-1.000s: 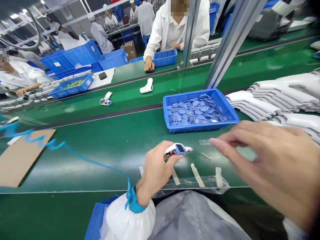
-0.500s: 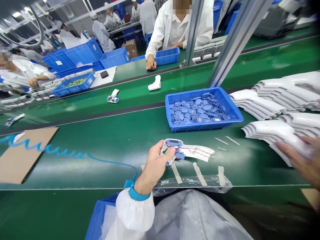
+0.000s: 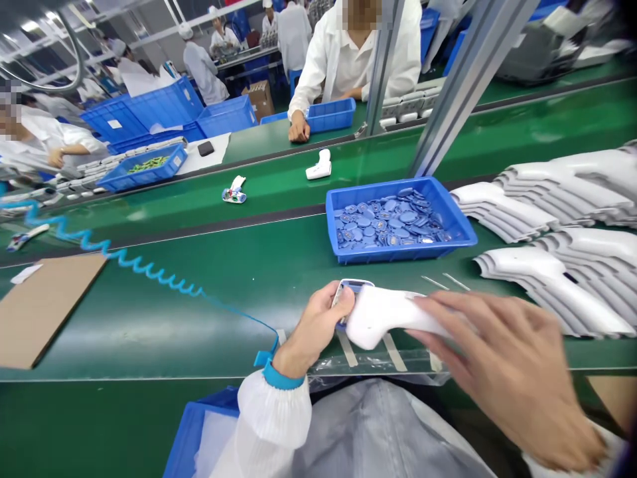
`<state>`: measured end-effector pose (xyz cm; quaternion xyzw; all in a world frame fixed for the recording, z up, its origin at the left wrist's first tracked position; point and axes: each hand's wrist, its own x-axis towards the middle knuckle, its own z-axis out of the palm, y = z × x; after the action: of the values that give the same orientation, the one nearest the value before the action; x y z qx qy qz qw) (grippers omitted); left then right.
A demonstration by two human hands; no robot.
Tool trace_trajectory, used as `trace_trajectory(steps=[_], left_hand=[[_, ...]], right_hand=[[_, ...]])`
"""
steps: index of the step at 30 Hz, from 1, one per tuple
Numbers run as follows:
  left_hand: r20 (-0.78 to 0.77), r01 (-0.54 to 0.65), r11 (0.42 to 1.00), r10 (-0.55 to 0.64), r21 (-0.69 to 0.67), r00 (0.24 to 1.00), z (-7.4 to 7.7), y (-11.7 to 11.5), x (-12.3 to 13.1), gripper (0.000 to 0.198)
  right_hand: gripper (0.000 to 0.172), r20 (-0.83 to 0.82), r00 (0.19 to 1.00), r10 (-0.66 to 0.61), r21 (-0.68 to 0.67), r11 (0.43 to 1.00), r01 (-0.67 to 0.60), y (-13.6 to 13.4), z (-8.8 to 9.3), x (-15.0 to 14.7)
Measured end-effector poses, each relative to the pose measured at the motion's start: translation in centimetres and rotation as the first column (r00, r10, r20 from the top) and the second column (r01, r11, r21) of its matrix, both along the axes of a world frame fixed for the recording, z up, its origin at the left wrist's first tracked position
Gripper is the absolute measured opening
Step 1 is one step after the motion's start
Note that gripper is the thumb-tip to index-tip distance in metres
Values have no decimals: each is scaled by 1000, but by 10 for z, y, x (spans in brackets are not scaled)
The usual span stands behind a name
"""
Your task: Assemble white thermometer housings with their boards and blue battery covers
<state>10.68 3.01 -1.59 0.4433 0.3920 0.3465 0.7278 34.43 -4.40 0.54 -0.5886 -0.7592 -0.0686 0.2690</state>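
Observation:
My left hand grips the head end of a white device half with a blue screen part, holding it just above the green bench. My right hand holds a white plastic shell and presses it over that half. A blue wrist strap with a coiled blue cord circles my left wrist. Behind the hands stands a blue tray full of small blue round parts.
Stacks of white shells lie at the right. A cardboard sheet lies at the left. Two assemblies ride the far belt. People in white coats sit across. A plastic bag taped to the bench edge hangs below my hands.
My right hand reached to the shell stack at the right, took one white shell and brought it onto the half in my left hand. The items on the far belt drifted right.

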Motion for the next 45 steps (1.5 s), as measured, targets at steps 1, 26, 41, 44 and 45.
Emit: trace_trajectory(steps=[1, 26, 41, 44, 45], left_hand=[[1, 23, 1000, -23, 9, 1000, 1, -1, 0, 52], [-686, 343, 800, 112, 491, 719, 11, -14, 9, 24], [-808, 301, 882, 136, 362, 573, 12, -9, -16, 41], [-793, 249, 883, 195, 398, 578, 23, 14, -49, 39], [-777, 225, 867, 248, 445, 579, 27, 27, -59, 35]], right_hand=[[31, 85, 995, 52, 35, 998, -55, 4, 0, -13], [54, -347, 938, -8, -40, 999, -7, 70, 4, -106], [53, -457, 889, 3, -256, 957, -135, 110, 15, -86], [40, -277, 961, 6, -322, 942, -99, 156, 14, -52], [34, -195, 980, 31, -327, 940, -95, 173, 11, -43]])
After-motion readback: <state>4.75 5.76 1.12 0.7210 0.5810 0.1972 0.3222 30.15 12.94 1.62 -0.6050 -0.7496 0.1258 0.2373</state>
